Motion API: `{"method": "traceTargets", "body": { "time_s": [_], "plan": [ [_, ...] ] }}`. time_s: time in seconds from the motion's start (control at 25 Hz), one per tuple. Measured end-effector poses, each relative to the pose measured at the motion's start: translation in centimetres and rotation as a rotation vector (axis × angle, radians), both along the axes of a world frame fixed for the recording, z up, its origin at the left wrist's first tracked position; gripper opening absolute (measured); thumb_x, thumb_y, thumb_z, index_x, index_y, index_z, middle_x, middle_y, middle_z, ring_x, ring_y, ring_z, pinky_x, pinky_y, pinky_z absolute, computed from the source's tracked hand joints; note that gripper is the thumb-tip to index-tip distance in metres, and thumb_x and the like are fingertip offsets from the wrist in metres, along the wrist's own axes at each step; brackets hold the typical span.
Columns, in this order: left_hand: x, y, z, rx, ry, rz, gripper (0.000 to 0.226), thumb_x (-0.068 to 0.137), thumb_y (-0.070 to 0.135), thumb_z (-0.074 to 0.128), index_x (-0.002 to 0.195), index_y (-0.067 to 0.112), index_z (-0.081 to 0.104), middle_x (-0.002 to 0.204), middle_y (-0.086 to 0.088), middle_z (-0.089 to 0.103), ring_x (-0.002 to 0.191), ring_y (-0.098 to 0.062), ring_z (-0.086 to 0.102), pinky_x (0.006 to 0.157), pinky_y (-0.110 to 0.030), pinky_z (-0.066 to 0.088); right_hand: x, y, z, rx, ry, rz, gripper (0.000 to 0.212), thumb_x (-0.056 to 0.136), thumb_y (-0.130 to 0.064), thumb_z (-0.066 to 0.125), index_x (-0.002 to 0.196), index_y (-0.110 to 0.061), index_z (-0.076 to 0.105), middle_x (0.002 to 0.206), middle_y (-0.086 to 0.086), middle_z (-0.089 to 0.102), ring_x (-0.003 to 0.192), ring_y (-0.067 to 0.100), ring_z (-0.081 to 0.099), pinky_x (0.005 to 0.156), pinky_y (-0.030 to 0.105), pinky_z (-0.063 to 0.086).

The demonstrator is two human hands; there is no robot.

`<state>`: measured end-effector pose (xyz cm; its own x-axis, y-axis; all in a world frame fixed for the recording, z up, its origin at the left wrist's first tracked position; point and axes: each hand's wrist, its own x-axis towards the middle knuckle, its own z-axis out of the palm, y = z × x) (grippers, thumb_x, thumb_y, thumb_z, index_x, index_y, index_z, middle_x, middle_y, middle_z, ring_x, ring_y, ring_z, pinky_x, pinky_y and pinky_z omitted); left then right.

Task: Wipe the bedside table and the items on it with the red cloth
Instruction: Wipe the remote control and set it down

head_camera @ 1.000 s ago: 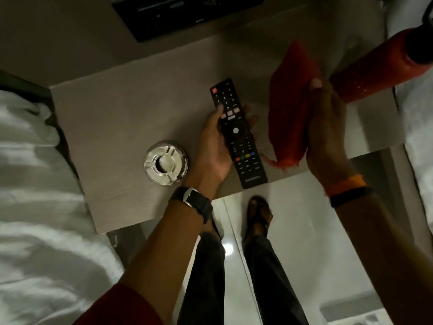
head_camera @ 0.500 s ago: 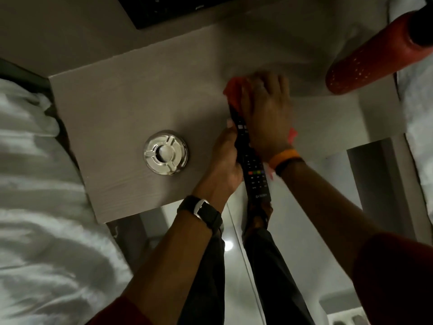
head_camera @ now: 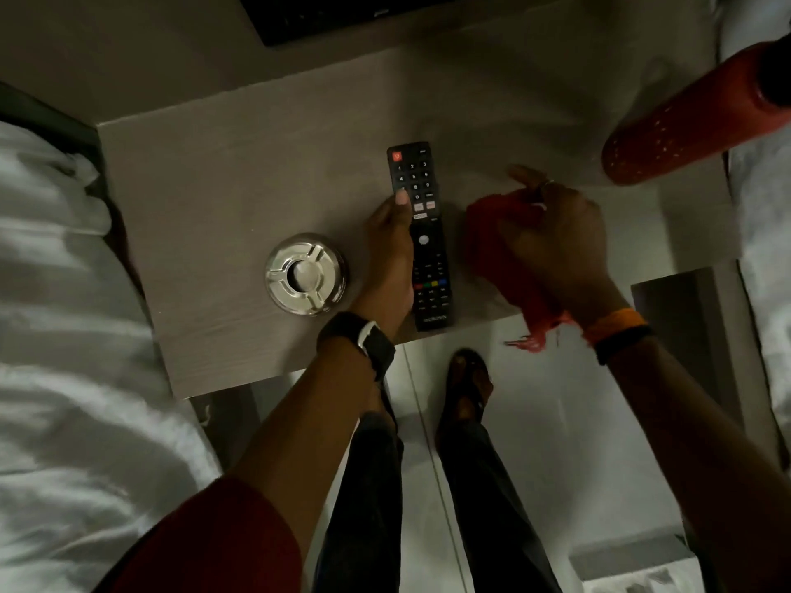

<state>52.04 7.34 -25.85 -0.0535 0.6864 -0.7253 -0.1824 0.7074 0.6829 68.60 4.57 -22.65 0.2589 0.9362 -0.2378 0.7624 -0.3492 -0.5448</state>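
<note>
A black remote control point(head_camera: 421, 233) is held over the pale wooden bedside table point(head_camera: 222, 177), buttons up, its near end past the front edge. My left hand point(head_camera: 387, 258) grips it along its left side, thumb on the buttons. The red cloth point(head_camera: 492, 246) is bunched in my right hand point(head_camera: 556, 241), just right of the remote and apart from it, with a frayed end hanging over the table's front edge. A round metal ashtray point(head_camera: 304, 273) stands left of my left hand.
A red bottle with a dark cap point(head_camera: 685, 117) stands at the table's far right. A dark device point(head_camera: 364, 15) lies beyond the table's back edge. White bedding point(head_camera: 55, 336) borders the left side. My legs and sandalled feet point(head_camera: 466, 378) stand on the pale floor below.
My right hand with the cloth was pressed on the remote's top end; it has moved off to the right. The remote's buttons are uncovered again.
</note>
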Motion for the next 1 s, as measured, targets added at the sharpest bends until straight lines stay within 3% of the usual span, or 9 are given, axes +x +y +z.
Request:
{"method": "traceTargets", "body": {
  "time_s": [0.12, 0.2, 0.28, 0.4, 0.56, 0.64, 0.76, 0.88, 1.0],
  "plan": [
    [-0.2, 1.1, -0.9, 0.093, 0.163, -0.006, 0.028, 0.104, 0.023, 0.052, 0.081, 0.022, 0.068, 0.077, 0.004, 0.07, 0.071, -0.012, 0.066, 0.069, -0.028, 0.056, -0.6, 0.9, -0.2, 0.2, -0.106, -0.072, 0.036, 0.089, -0.026, 0.059, 0.121, -0.012, 0.067, 0.118, 0.01, 0.07, 0.101, 0.031, 0.066, 0.085, 0.034, 0.053],
    [-0.4, 1.5, -1.3, 0.112, 0.189, -0.007, 0.025, 0.102, 0.019, 0.056, 0.08, 0.02, 0.069, 0.081, -0.002, 0.071, 0.079, -0.019, 0.065, 0.078, -0.038, 0.057, -0.7, 3.3, -1.5, 0.356, -0.232, 0.002, 0.032, 0.09, -0.026, 0.055, 0.117, -0.015, 0.069, 0.122, 0.008, 0.067, 0.108, 0.034, 0.06, 0.088, 0.031, 0.048],
    [-0.8, 1.6, -1.3, 0.117, 0.198, 0.025, 0.023, 0.1, 0.018, 0.059, 0.079, 0.018, 0.069, 0.082, -0.005, 0.071, 0.08, -0.021, 0.065, 0.082, -0.042, 0.059, -1.3, 5.4, -3.7, 0.253, -0.251, 0.182, 0.037, 0.097, -0.03, 0.049, 0.131, -0.026, 0.061, 0.147, 0.002, 0.052, 0.13, 0.033, 0.047, 0.102, 0.03, 0.037],
    [-1.5, 1.9, -0.4, 0.137, 0.235, 0.142, 0.025, 0.099, 0.02, 0.062, 0.076, 0.018, 0.07, 0.068, 0.005, 0.072, 0.065, -0.011, 0.068, 0.067, -0.029, 0.061, -3.2, 4.3, -7.1, -0.003, -0.276, 0.477, 0.043, 0.102, -0.032, 0.046, 0.145, -0.032, 0.046, 0.163, -0.006, 0.027, 0.15, 0.026, 0.024, 0.111, 0.054, 0.027],
    [-1.8, 3.1, 0.7, 0.164, 0.247, 0.139, 0.021, 0.098, 0.027, 0.063, 0.081, 0.018, 0.072, 0.082, -0.003, 0.074, 0.083, -0.023, 0.072, 0.076, -0.037, 0.06, -2.9, -2.5, -7.5, 0.188, -0.248, 0.859, 0.042, 0.083, -0.016, 0.056, 0.124, -0.015, 0.067, 0.14, 0.011, 0.059, 0.137, 0.038, 0.048, 0.105, 0.073, 0.033],
    [-1.2, 3.7, 0.9, 0.123, 0.251, 0.09, 0.02, 0.097, 0.03, 0.064, 0.081, 0.019, 0.07, 0.086, -0.005, 0.072, 0.082, -0.025, 0.069, 0.065, -0.033, 0.055, -1.3, -5.8, -7.3, 0.211, -0.226, 0.929, 0.054, 0.068, -0.003, 0.064, 0.119, -0.019, 0.07, 0.131, 0.008, 0.067, 0.131, 0.033, 0.055, 0.105, 0.069, 0.032],
    [0.2, 4.1, 0.5, 0.058, 0.29, 0.021, 0.021, 0.096, 0.029, 0.066, 0.076, 0.022, 0.067, 0.085, -0.007, 0.07, 0.077, -0.025, 0.067, 0.062, -0.042, 0.061, 1.2, -10.7, -5.8, 0.157, -0.091, 0.934, 0.052, 0.074, 0.0, 0.054, 0.116, -0.026, 0.072, 0.134, -0.002, 0.065, 0.13, 0.023, 0.057, 0.104, 0.059, 0.046],
    [1.3, 4.3, -0.4, 0.019, 0.349, -0.033, 0.026, 0.093, 0.03, 0.07, 0.068, 0.023, 0.065, 0.087, -0.009, 0.072, 0.082, -0.031, 0.072, 0.066, -0.049, 0.064, 3.0, -14.2, -4.0, 0.18, 0.033, 0.707, 0.038, 0.088, -0.004, 0.043, 0.098, -0.02, 0.076, 0.116, -0.002, 0.073, 0.113, 0.021, 0.066, 0.083, 0.051, 0.056],
    [1.7, 4.2, -1.0, 0.03, 0.404, -0.056, 0.028, 0.092, 0.031, 0.072, 0.066, 0.028, 0.063, 0.076, 0.0, 0.07, 0.077, -0.024, 0.071, 0.059, -0.04, 0.063, 3.2, -16.5, -2.3, 0.128, 0.209, 0.438, 0.031, 0.088, 0.001, 0.053, 0.103, -0.018, 0.071, 0.116, -0.001, 0.069, 0.112, 0.014, 0.064, 0.093, 0.038, 0.058]
  ]
}}
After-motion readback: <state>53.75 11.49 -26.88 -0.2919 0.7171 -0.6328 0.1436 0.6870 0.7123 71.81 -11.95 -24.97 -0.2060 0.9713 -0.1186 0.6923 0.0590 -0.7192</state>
